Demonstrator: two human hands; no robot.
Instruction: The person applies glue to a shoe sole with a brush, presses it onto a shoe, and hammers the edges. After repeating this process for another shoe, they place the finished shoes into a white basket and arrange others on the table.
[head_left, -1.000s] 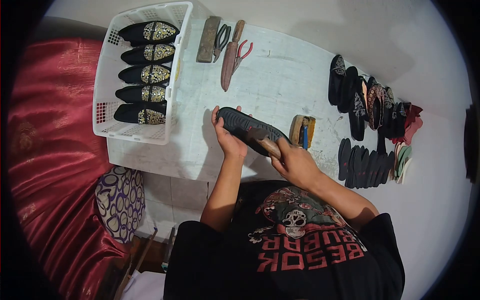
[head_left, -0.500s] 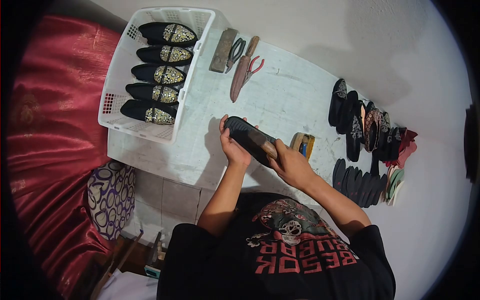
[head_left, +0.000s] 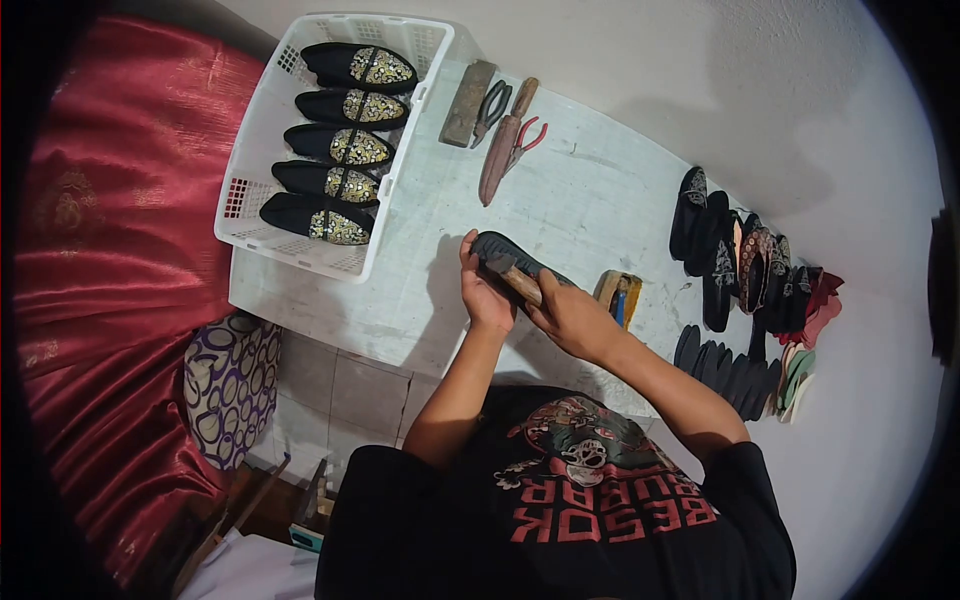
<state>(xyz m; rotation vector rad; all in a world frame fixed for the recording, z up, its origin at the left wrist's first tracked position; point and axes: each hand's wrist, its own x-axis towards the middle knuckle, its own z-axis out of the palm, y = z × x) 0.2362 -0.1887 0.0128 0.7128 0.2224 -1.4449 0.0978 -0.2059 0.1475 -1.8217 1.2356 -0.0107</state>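
Observation:
My left hand (head_left: 487, 297) is wrapped round a black shoe (head_left: 495, 243), which is held tilted over the table with its ridged sole turned up. My right hand (head_left: 583, 322) grips a wooden-handled tool (head_left: 522, 286). The tool's dark, flat end lies over the middle of the sole, and its exact kind cannot be made out. Fingers of the right hand are at the shoe's near end, overlapping it in this view. Just right of that hand sits a small yellowish box (head_left: 622, 290) with a blue item in it.
At the left, a white plastic basket (head_left: 372, 262) holds several black slippers with gold-patterned fronts. Behind the hands lie a grey block (head_left: 467, 104), black pliers (head_left: 490, 108), a wooden-handled tool in a brown sheath (head_left: 497, 160) and red-handled pliers (head_left: 526, 143). Slippers (head_left: 712, 245) and dark soles (head_left: 728, 373) line the right.
Both hands and the shoe have shifted slightly right in view, as has the whole scene. The tool has moved along the sole toward the shoe's far end.

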